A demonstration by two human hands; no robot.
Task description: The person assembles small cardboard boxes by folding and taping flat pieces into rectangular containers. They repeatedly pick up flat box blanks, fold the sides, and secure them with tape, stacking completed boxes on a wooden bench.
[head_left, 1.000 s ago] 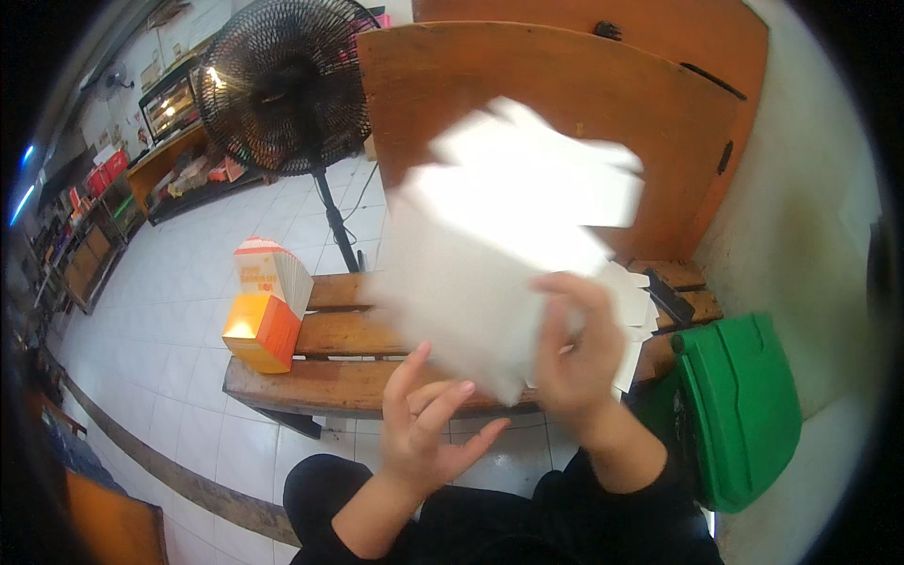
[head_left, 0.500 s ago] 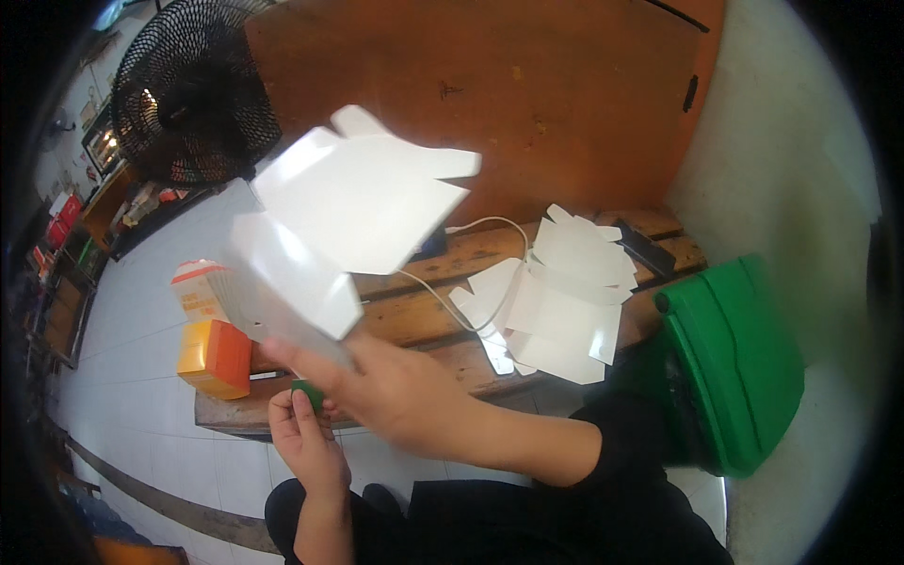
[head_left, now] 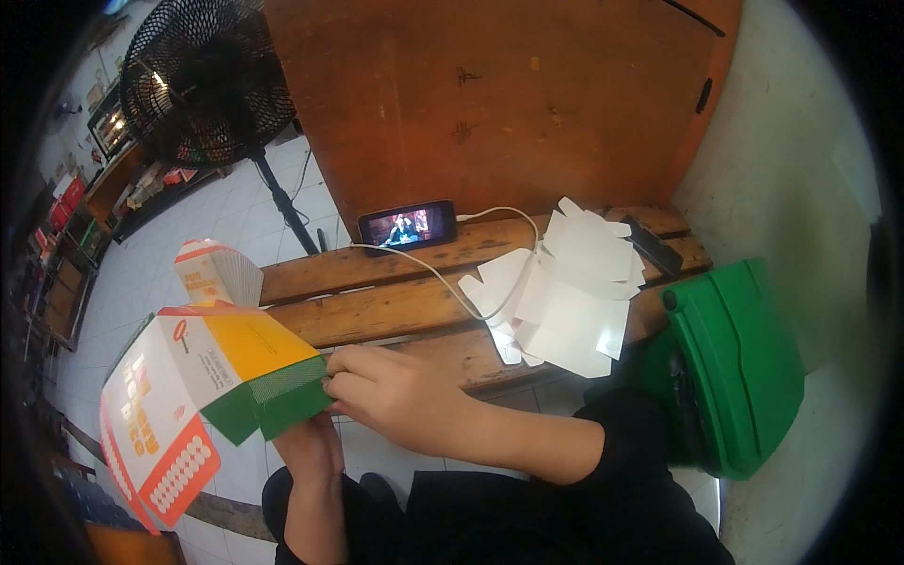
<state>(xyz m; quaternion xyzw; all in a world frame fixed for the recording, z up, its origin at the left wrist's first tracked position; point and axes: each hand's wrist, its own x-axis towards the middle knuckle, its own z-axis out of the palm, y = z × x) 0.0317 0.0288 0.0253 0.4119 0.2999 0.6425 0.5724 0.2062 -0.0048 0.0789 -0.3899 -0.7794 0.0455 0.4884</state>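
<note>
A slatted wooden bench (head_left: 395, 311) carries a phone (head_left: 408, 226) and a stack of flat white carton blanks (head_left: 570, 297). In front of it, the right hand (head_left: 395, 395) pinches the green edge of a half-folded printed carton (head_left: 202, 395). The left hand (head_left: 309, 450), beneath it, seems to support it, fingers hidden.

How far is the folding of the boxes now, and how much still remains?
Done: folded boxes stand at the bench's left end; their number cannot be told. In hand: the right hand pinches the green flap of a half-formed orange and white box, with the left hand underneath. Left: a stack of flat white blanks lies unfolded on the bench.
</note>
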